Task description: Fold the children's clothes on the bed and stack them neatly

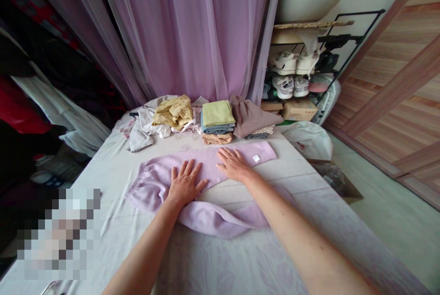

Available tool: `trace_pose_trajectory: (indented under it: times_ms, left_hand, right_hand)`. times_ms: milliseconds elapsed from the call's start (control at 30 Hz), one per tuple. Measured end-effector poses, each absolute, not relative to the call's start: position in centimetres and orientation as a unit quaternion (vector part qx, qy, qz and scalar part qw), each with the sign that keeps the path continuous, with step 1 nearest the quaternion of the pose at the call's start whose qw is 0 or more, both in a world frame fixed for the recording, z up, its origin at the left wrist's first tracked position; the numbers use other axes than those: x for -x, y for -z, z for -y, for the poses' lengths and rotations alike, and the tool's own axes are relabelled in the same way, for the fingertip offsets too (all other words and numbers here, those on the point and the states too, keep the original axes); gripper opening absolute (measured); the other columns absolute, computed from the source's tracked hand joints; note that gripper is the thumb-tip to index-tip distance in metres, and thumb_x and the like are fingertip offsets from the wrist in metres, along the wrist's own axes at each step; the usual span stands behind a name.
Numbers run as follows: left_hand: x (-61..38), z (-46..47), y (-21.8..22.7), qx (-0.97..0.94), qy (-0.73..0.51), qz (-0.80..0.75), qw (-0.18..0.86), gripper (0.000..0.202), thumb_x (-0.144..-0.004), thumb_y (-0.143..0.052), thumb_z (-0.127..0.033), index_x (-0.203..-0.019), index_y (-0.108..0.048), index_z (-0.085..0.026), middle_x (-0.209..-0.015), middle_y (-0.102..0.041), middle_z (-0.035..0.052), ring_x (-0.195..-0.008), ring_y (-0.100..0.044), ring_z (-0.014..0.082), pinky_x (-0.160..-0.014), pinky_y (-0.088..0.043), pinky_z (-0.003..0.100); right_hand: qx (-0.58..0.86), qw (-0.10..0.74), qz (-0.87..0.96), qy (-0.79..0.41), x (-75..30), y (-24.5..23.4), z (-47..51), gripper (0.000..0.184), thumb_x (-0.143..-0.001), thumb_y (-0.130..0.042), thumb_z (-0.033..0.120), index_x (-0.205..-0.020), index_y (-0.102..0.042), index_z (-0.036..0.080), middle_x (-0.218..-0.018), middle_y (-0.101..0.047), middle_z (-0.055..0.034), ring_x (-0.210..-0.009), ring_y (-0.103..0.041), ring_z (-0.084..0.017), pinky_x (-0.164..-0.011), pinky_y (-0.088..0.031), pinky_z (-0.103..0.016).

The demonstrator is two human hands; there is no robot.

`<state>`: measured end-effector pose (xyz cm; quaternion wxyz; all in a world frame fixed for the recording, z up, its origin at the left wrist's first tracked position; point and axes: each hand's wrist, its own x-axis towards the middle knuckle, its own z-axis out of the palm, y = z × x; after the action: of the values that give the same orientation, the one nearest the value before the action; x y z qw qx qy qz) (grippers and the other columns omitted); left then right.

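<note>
A pair of lilac ribbed pants [202, 160] lies across the cloth-covered surface, its gathered waistband at the left and its legs pointing right. The far leg is spread flat and carries a small white tag near its cuff. Twisted and bunched, the near leg passes under my right forearm. My left hand [185, 183] lies on the pants near the crotch with its fingers spread. Flat on the far leg rests my right hand [233, 164], fingers also apart. Neither hand grips the fabric.
Behind the pants are a loose clothes heap with a mustard garment [173, 111], a folded stack topped by a green cloth [217, 113], and a brown garment [254, 118]. A purple curtain [182, 29] hangs behind. Shoes [283, 86] fill a rack at right.
</note>
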<state>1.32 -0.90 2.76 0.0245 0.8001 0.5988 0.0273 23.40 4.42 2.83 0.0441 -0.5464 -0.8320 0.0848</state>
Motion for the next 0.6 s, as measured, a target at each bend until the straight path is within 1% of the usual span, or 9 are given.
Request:
trace_pose_trajectory:
  times_ms: [67,133,233,300,400,500,600]
  left_hand:
    - [-1.4,0.9,-2.7,-0.8,-0.03,-0.599,0.023,0.066,-0.094,-0.036,-0.064,-0.151,-0.036,-0.029,-0.16,-0.032,0.0108,-0.147,-0.026,0.0347,-0.113,-0.02,0.066]
    - [-1.4,0.9,-2.7,-0.8,-0.034,-0.599,0.021,0.066,-0.094,-0.037,-0.063,-0.151,-0.037,-0.03,-0.159,-0.033,0.0111,-0.146,-0.027,0.035,-0.113,-0.019,0.066]
    - [-1.4,0.9,-2.6,-0.799,-0.04,-0.6,0.025,0.065,-0.094,-0.039,-0.063,-0.15,-0.039,-0.031,-0.159,-0.034,0.0107,-0.146,-0.027,0.0353,-0.113,-0.019,0.066]
    - [-1.3,1.0,-2.8,-0.798,-0.039,-0.601,0.034,0.065,-0.093,-0.039,-0.064,-0.15,-0.039,-0.031,-0.159,-0.033,0.0104,-0.146,-0.027,0.0354,-0.113,-0.018,0.066]
    - [-1.4,1.0,-3.4,-0.797,-0.026,-0.6,0.055,0.068,-0.094,-0.039,-0.064,-0.151,-0.036,-0.028,-0.161,-0.03,0.0112,-0.147,-0.024,0.0361,-0.113,-0.017,0.067]
    - [-2.2,0.5,-4.1,-0.788,-0.005,-0.61,0.088,0.07,-0.095,-0.037,-0.063,-0.152,-0.034,-0.024,-0.162,-0.026,0.0125,-0.148,-0.02,0.0365,-0.113,-0.017,0.069]
    - [-3.8,-0.7,-4.4,-0.784,-0.008,-0.611,0.11,0.067,-0.097,-0.033,-0.061,-0.152,-0.034,-0.023,-0.162,-0.026,0.0116,-0.149,-0.021,0.0342,-0.115,-0.017,0.066]
  right_hand:
    - [0.58,0.025,0.811,-0.072,-25.8,-2.6,-4.7,0.061,-0.098,-0.033,0.046,-0.151,-0.036,0.017,-0.161,-0.027,-0.011,-0.149,-0.022,-0.025,-0.119,-0.015,-0.051]
    - [0.618,0.021,0.784,-0.054,-28.8,-2.4,-4.8,0.062,-0.098,-0.032,0.047,-0.152,-0.036,0.018,-0.161,-0.028,-0.0114,-0.148,-0.023,-0.024,-0.119,-0.017,-0.05]
    - [0.687,0.028,0.726,-0.01,-32.4,-1.9,-4.7,0.058,-0.098,-0.03,0.044,-0.151,-0.038,0.021,-0.159,-0.033,-0.0111,-0.146,-0.028,-0.024,-0.117,-0.019,-0.05]
    - [0.697,0.03,0.717,0.016,-33.5,-1.5,-4.5,0.056,-0.098,-0.03,0.041,-0.149,-0.04,0.021,-0.157,-0.037,-0.0111,-0.145,-0.03,-0.024,-0.117,-0.018,-0.051]
    - [0.695,0.027,0.717,0.04,-33.7,-1.1,-4.4,0.055,-0.098,-0.03,0.041,-0.148,-0.043,0.02,-0.156,-0.039,-0.0111,-0.144,-0.032,-0.025,-0.117,-0.019,-0.052]
    - [0.699,0.023,0.713,0.048,-33.4,-1.0,-4.4,0.053,-0.098,-0.031,0.042,-0.146,-0.045,0.024,-0.156,-0.04,-0.009,-0.144,-0.031,-0.026,-0.116,-0.021,-0.052]
    - [0.701,0.017,0.712,0.044,-33.4,-0.9,-4.5,0.053,-0.098,-0.03,0.043,-0.146,-0.046,0.026,-0.156,-0.04,-0.0081,-0.144,-0.031,-0.027,-0.114,-0.024,-0.053]
